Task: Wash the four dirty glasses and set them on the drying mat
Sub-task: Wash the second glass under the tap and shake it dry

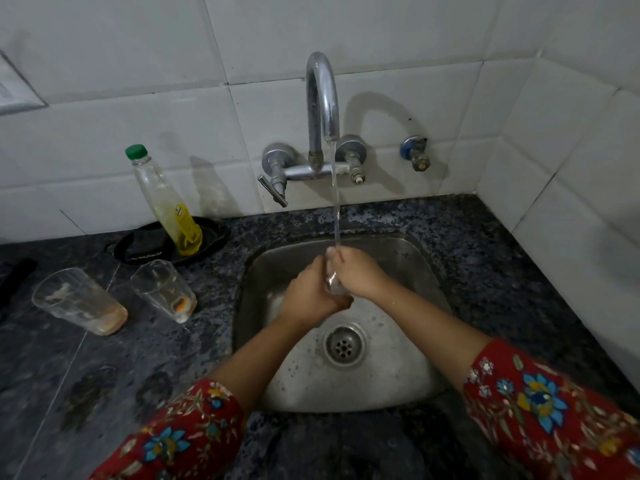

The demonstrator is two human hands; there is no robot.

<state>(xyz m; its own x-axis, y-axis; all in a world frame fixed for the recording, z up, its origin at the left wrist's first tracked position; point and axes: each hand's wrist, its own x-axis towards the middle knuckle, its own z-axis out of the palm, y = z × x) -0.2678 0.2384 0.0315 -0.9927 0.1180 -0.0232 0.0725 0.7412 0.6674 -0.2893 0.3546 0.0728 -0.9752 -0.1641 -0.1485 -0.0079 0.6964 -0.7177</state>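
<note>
1. Granite, dark and speckled, forms the worktop [485, 271], into which a steel sink [408, 258] is set at the corner of the room. White tiled walls [138, 98] are met at the back and on the right.
2. A chrome tap [322, 98] is fixed to the back wall above the sink, and a thin stream of water [335, 202] is seen falling from its spout.
3. A clear glass [333, 282] is held over the basin, right under that stream. The left hand [308, 296] is curled round its lower part and the right hand [360, 271] is closed round its upper part, so both hands are clamped together on it.
4. Two more glasses are stood upright on the worktop left of the sink, apart from each other: the leftmost glass [79, 301], with orange residue at its bottom, and the second glass [162, 291], near the sink's left rim.
5. Behind them, near the back wall, a green-capped bottle [166, 202] of yellow liquid is stood in a black dish [214, 233].
6. A wide stretch of worktop — marked by dark patches — is left between the two glasses and the near edge. On the right, a band of worktop is kept between the sink's rim and the side wall.
7. The drain [344, 344] is seen in the basin floor, below the hands and between the forearms.
</note>
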